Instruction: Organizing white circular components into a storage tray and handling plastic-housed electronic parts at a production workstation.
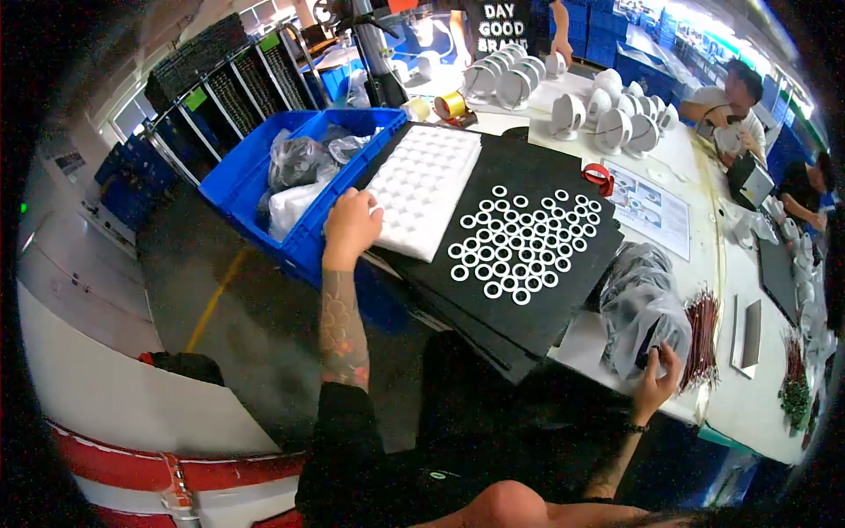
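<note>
Black clothing (343, 431): nearest to camera, lower edge, sleeve on left arm.
Left hand (352, 224): fingers curled at left edge of white tray; cannot tell if gripping or just resting there.
Right hand (658, 378): thumb and fingers at near side of clear bag, by a dark bit; cannot tell if pinched or only touched.
White tray (424, 189): immediately right of left hand, flat, grid of rounded cells. Long axis running away from body, far end leaning right. Left hand clearly nearer, at near half of long edge; right hand well apart.
Clear bag (647, 304): just beyond right hand, grey and dark contents, beside right edge of mat.
White rings (521, 236): loose, spread right of tray, between the two hands.
Black mat (503, 163): under tray and rings, near corner pointing toward body.
Blue crate (304, 251): left of mat, bagged parts inside.
Red wires (701, 343): bundled, right of bag.
Red tape roll (598, 179): beyond rings, next to printed sheet (651, 211).
White housings (568, 114): in groups, far part of table (709, 198).
Co-workers: one across (500, 26), one seated far right (735, 97), white part in hands.
</note>
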Motion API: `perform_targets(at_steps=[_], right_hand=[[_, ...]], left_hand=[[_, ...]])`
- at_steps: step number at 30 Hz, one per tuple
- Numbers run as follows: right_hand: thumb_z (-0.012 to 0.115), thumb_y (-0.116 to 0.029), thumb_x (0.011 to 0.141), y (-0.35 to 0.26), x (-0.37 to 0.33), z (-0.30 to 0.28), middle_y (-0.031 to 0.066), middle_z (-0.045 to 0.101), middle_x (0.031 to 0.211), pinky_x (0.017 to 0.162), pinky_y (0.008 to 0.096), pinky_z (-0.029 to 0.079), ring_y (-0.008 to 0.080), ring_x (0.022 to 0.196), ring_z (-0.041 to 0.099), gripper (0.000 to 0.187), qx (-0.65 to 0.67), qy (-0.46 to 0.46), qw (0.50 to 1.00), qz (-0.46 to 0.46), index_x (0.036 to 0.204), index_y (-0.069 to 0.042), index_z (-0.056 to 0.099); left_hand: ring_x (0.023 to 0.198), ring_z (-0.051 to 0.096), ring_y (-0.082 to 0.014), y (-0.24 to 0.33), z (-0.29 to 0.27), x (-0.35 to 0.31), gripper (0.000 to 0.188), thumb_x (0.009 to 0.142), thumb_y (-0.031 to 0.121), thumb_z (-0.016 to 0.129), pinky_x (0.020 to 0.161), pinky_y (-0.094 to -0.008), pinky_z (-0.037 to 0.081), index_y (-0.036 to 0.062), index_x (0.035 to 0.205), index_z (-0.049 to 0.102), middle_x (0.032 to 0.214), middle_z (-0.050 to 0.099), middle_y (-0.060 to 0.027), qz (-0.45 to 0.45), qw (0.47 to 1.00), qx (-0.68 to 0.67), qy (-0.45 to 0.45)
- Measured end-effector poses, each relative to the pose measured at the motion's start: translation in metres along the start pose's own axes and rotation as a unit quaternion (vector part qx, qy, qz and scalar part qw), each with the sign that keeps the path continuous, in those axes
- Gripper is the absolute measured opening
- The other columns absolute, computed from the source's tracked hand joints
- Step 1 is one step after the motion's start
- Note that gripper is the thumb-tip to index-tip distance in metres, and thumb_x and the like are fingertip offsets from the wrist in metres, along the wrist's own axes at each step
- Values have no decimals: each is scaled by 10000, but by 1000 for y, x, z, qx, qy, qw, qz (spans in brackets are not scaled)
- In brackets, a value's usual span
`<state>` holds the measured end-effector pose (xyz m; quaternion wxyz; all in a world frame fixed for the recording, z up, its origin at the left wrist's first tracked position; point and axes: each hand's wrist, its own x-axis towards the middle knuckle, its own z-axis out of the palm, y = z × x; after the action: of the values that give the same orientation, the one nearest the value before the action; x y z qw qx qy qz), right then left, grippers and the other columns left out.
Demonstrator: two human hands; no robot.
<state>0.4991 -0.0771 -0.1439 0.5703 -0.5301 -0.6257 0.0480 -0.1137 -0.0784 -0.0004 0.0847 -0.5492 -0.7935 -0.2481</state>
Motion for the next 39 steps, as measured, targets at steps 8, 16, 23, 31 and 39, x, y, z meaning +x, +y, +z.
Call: perform_targets(at_steps=[8,16,23,31,39], right_hand=[[736,-87,945,14,-15,5,51,686,997,771,262,489,115,817,586,217,-24,33,999,32,1148,-16,708],[735,-54,937,3,-5,3,51,672,993,738,259,478,117,791,574,200,-23,22,999,1,1129,-4,710],[733,-9,929,-10,-8,11,33,593,908,761,258,466,144,908,581,134,-23,35,998,-47,1061,-28,748],[718,4,937,-12,-17,-11,57,612,942,819,275,451,169,946,576,179,-30,34,999,-28,1112,-29,732],[689,15,960,5,-5,4,101,680,1096,874,304,525,181,968,637,181,57,49,997,0,1139,28,674]], left_hand=[[865,685,-390,-28,-15,36,255,780,255,728,777,-464,550,23,887,720,886,718,-216,24,986,-80,-143],[1071,595,-367,4,-3,-12,206,873,230,728,849,-510,504,86,1012,680,1048,606,-139,47,997,49,39],[925,622,-424,-41,4,24,144,925,188,626,803,-524,501,45,929,639,952,633,-211,38,999,-37,1],[1032,555,-408,-14,17,-10,97,966,141,608,827,-535,437,69,991,548,1038,594,-176,70,993,-22,96],[884,564,-184,39,82,-105,136,1051,95,572,802,-305,506,-17,1123,543,1054,583,-102,-24,876,-282,391]])
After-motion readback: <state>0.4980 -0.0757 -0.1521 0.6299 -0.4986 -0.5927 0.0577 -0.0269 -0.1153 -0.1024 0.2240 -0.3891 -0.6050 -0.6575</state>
